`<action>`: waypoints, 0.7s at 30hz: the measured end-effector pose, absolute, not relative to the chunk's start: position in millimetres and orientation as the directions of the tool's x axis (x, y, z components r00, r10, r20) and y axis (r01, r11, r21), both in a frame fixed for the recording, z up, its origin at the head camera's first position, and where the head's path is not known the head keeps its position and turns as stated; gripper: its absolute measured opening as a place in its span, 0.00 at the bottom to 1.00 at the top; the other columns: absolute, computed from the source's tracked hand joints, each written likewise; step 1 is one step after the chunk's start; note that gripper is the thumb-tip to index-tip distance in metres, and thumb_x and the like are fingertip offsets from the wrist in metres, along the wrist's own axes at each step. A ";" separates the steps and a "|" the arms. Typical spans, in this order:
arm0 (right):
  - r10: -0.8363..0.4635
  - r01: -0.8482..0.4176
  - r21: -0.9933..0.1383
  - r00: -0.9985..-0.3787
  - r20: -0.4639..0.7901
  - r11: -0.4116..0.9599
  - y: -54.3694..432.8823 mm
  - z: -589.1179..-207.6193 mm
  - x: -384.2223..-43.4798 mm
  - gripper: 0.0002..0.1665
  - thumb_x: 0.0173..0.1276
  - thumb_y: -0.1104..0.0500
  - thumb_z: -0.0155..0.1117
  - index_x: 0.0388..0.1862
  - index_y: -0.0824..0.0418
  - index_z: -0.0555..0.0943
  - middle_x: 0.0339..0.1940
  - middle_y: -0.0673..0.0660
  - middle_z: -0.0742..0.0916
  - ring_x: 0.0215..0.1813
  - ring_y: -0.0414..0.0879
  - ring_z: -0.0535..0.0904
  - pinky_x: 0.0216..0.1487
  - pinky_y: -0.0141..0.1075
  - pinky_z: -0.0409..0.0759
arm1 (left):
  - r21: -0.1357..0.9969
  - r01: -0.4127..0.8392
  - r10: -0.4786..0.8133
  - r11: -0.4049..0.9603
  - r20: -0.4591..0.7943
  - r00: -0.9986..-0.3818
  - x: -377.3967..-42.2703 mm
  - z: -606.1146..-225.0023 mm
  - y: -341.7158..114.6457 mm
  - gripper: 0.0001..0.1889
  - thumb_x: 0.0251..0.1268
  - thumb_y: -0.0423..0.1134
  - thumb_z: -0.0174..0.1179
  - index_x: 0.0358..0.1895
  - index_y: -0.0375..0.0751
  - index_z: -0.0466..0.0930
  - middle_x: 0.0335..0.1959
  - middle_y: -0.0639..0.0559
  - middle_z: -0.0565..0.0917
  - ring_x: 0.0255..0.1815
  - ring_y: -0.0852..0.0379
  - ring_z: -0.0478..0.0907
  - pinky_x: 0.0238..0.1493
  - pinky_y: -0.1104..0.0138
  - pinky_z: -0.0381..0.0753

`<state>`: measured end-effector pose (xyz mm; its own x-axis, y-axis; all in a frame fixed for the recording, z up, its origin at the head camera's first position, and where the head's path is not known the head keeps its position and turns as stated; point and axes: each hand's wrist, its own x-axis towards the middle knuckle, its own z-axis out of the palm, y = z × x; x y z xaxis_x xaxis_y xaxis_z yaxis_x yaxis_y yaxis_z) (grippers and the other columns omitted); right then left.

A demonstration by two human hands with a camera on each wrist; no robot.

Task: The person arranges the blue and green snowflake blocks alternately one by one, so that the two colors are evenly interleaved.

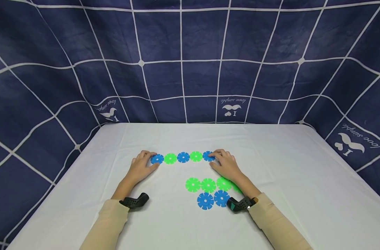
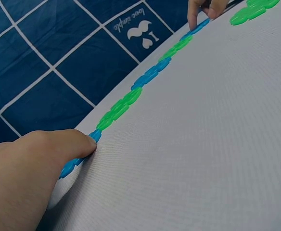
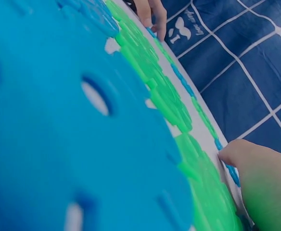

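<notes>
A straight row of notched plastic discs, blue and green in turn, lies across the white table, with a green disc next to the left end one. My left hand holds the blue disc at that left end, thumb at its near edge and index finger at its far edge. The right hand grips the blue disc at the right end between thumb and fingers. Between them lie a middle blue disc and another green disc. In the left wrist view, the left thumb presses against the blue disc's edge.
Nearer to me, a line of loose green discs lies partly under the right forearm. Two blue discs sit just below it, close to the right wrist camera. A blue gridded curtain rises behind the white table.
</notes>
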<state>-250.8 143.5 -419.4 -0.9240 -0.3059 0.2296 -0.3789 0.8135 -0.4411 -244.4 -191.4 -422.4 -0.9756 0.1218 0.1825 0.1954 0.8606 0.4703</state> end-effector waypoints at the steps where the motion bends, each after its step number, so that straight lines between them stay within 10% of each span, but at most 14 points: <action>1: -0.305 -0.378 -0.450 -0.925 0.229 0.809 143.3 -418.8 -250.9 0.20 0.62 0.49 0.56 0.53 0.49 0.76 0.58 0.57 0.74 0.57 0.53 0.68 0.52 0.50 0.62 | 0.470 0.194 0.121 0.861 0.182 -0.976 -244.4 -422.3 -191.4 0.28 0.57 0.50 0.56 0.59 0.41 0.69 0.55 0.39 0.68 0.58 0.42 0.66 0.51 0.51 0.58; 21: -0.627 -0.542 -0.605 -0.774 0.089 0.583 116.6 -403.8 -228.8 0.19 0.62 0.48 0.58 0.53 0.46 0.75 0.47 0.45 0.79 0.48 0.39 0.72 0.52 0.42 0.61 | 0.471 0.199 0.125 0.859 0.184 -0.975 -244.4 -421.9 -191.5 0.28 0.57 0.50 0.56 0.59 0.40 0.69 0.55 0.39 0.69 0.57 0.42 0.66 0.51 0.52 0.59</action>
